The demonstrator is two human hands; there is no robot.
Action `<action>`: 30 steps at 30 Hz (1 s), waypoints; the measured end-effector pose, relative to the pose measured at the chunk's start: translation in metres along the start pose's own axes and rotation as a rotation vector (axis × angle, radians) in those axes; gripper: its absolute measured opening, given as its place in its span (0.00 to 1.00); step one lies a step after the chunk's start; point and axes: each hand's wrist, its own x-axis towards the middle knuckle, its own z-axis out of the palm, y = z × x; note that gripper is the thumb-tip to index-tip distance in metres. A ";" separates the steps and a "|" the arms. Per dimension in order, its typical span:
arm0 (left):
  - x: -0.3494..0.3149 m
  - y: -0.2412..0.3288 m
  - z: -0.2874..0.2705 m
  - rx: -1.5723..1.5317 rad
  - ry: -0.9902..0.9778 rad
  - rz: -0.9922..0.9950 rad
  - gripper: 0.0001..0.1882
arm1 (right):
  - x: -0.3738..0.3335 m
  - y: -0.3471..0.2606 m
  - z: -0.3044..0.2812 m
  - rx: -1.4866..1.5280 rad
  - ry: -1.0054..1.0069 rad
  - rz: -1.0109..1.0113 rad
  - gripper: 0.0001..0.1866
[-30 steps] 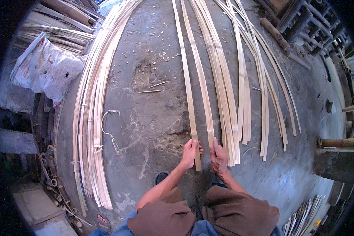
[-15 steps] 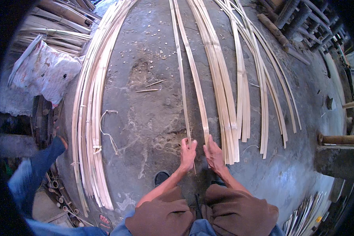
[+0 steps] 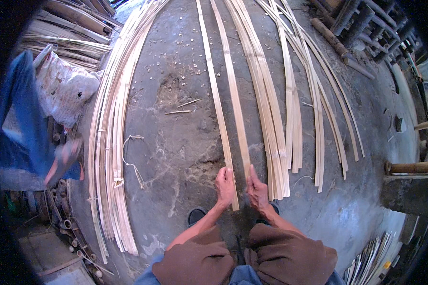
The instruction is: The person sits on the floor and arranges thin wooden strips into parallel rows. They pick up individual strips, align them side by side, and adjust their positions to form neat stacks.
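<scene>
My left hand (image 3: 225,186) is closed around a long pale bamboo strip (image 3: 218,114), its near end sticking out below my fingers. Close by on the right, my right hand (image 3: 257,191) grips a second bamboo strip (image 3: 238,118), thumb lying along it. Both strips run away from me side by side, with a narrow gap between them, and show their flat faces. A stack of similar strips (image 3: 269,118) lies on the floor just right of my right hand. My forearms rest over my knees.
A long bundle of strips (image 3: 114,123) lies at the left, with a loose tie (image 3: 133,161) beside it. More strips (image 3: 318,118) fan out at the right. Another person's blurred leg (image 3: 24,118) is at the far left, near a white sack (image 3: 66,88). Logs (image 3: 335,40) lie back right.
The far parts of both held strips have swung left, and the left one has turned from its edge to its flat face. The other person's leg has moved forward at the far left.
</scene>
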 end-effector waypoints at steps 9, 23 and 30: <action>-0.002 -0.008 -0.013 0.100 -0.037 -0.002 0.15 | -0.005 0.018 0.030 -0.182 -0.082 -0.124 0.29; -0.005 -0.007 -0.026 0.074 -0.178 -0.124 0.17 | 0.035 -0.003 -0.062 -0.771 0.176 -0.207 0.32; 0.007 0.040 -0.051 0.801 -0.389 -0.003 0.26 | 0.044 -0.002 -0.085 -0.769 0.068 0.017 0.28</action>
